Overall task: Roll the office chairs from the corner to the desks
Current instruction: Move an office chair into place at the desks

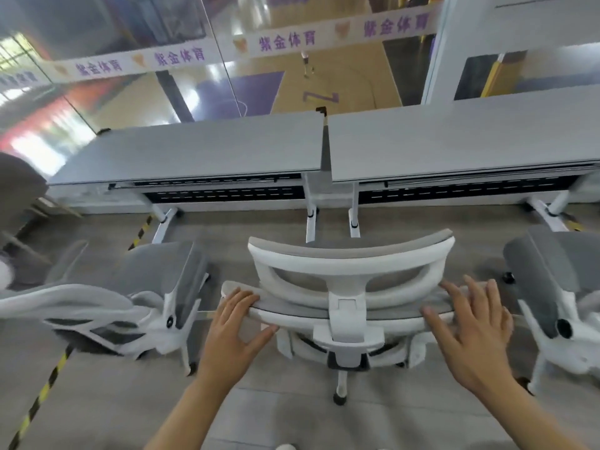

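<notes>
A single wide-angle head view looks forward and steeply down, close over the chair back [350,254], with the tabletop [194,147] farther ahead before glass.

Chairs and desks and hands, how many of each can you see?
Office chairs: 3, the left chair, the middle chair, the right chair
Desks: 2, the left desk, the right desk
Hands: 2, the left hand, the right hand
Total: 7
</notes>
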A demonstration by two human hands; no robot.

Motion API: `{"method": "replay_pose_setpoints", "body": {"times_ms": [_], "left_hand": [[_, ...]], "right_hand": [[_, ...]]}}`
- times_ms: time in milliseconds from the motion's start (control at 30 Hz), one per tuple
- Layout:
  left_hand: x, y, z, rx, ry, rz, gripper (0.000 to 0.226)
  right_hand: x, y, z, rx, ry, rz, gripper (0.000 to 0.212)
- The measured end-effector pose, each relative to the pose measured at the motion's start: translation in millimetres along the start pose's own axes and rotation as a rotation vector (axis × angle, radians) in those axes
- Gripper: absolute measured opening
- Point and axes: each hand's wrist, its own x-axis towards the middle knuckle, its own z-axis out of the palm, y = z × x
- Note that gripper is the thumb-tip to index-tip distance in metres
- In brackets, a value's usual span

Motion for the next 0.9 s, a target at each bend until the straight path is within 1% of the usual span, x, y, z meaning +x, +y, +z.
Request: {"method": "replay_pose_setpoints", "body": {"times_ms": [133, 233, 300, 467, 600, 700, 833, 900], "left_hand": [[-3, -5, 1, 0.016, 0.050, 0.015, 0.060], [-8, -10, 4, -0.003, 0.090, 0.068, 0.057], [-10, -13, 4, -0.028, 0.117, 0.101, 0.056], [-7, -28, 2, -0.027, 0.178, 0.194, 0.054], [-1, -40, 0, -0.051, 0.195, 0.202, 0.051], [9, -44, 0, -0.056, 0.181, 0.198, 0.049], [18, -43, 1, -0.060, 0.158, 0.189, 0.048], [24, -42, 2, -0.066, 0.142, 0.169, 0.050]], "right_hand": [[-3, -15, 5, -0.005, 0.017, 0.115, 0.074], [-8, -36, 17, 0.055, 0.088, 0.248, 0.078], [-15, -48, 25, 0.087, 0.148, 0.293, 0.077], [-15, -61, 33, 0.131, 0.248, 0.273, 0.075], [-12, -65, 39, 0.168, 0.302, 0.209, 0.066], [-6, -66, 39, 0.165, 0.294, 0.200, 0.065], [6, -67, 34, 0.130, 0.240, 0.228, 0.077], [11, -67, 31, 0.097, 0.229, 0.219, 0.078]]}}
